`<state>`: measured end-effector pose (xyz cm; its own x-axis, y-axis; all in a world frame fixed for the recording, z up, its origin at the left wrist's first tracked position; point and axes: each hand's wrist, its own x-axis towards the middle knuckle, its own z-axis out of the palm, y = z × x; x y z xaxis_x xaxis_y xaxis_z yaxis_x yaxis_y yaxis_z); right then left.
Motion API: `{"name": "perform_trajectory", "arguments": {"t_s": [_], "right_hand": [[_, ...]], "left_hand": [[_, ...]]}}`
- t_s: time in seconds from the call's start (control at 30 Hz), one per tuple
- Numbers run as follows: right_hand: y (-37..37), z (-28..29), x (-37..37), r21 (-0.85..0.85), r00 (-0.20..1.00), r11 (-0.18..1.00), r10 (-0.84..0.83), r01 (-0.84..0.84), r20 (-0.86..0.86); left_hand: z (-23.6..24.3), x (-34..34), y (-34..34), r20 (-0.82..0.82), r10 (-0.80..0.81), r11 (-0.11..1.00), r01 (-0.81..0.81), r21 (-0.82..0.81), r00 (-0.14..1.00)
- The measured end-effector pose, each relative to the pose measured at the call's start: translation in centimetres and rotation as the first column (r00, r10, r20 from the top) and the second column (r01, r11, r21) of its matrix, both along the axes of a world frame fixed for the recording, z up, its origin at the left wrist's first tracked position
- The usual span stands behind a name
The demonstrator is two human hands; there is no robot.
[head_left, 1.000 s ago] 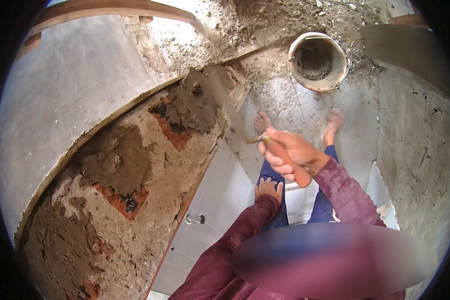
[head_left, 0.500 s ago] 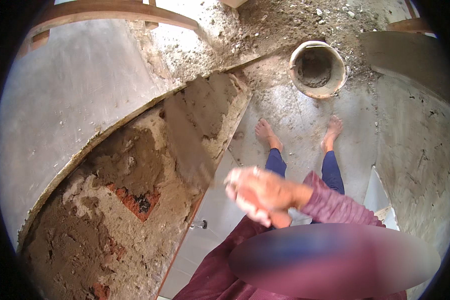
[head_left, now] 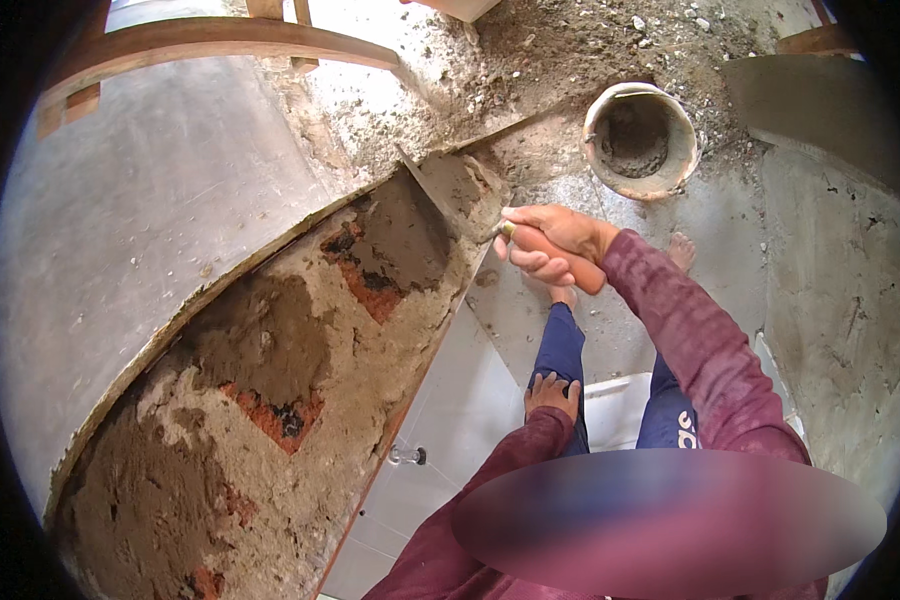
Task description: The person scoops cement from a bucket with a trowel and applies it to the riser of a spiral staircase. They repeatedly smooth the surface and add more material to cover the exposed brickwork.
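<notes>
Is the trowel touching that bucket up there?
Apart. The head view shows dusty floor plainly between the trowel and the bucket.

Far left: reddish-brown wooden beam (head_left: 220, 38) crossed scene, curved by lens. Left: broad, smooth grey surface (head_left: 150, 170) spread below beam, dotted with small crumbs. Far middle: rough ground (head_left: 560, 50) lay strewn with soil and pale stones; bright light whitened its left part. Middle: dusty grey floor (head_left: 730, 240). Near middle: pale tiled surface (head_left: 460, 370) showed thin joint lines and small, shiny round fitting (head_left: 406, 456). Right: mottled grey wall (head_left: 840, 300) ran alongside floor. Far right: darker slab (head_left: 810, 95) met wall.
</notes>
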<state>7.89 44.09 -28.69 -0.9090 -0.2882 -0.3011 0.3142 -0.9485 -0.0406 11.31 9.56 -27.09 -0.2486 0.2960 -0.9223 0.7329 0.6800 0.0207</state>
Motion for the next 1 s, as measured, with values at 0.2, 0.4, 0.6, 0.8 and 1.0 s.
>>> {"name": "perform_trajectory", "arguments": {"t_s": [0.2,0.4,0.6,0.8,1.0], "right_hand": [[-4.9,8.7,0.2,-0.135,1.000,0.991,-0.001,0.000,-0.010],[-7.2,14.2,1.2,0.377,0.983,0.917,-0.070,0.131,-0.169],[-8.2,4.3,1.6,0.902,0.902,0.077,-0.123,0.425,-0.414],[-6.5,-5.5,-0.6,0.894,0.952,0.446,-0.287,0.034,0.107],[-4.9,-3.6,-1.9,0.070,0.985,0.997,-0.050,0.039,0.167]], "left_hand": [[-0.8,0.3,-1.1,-0.026,0.064,0.997,-0.063,0.035,0.998],[-0.4,-0.1,-0.4,0.025,0.092,0.995,-0.093,0.028,0.995],[-0.2,-0.7,1.1,0.109,-0.008,0.980,0.030,-0.197,0.994],[0.0,0.2,0.5,0.059,0.020,0.995,-0.014,-0.094,0.998],[-0.3,0.3,0.4,0.044,0.023,0.999,-0.022,-0.036,0.999]]}}
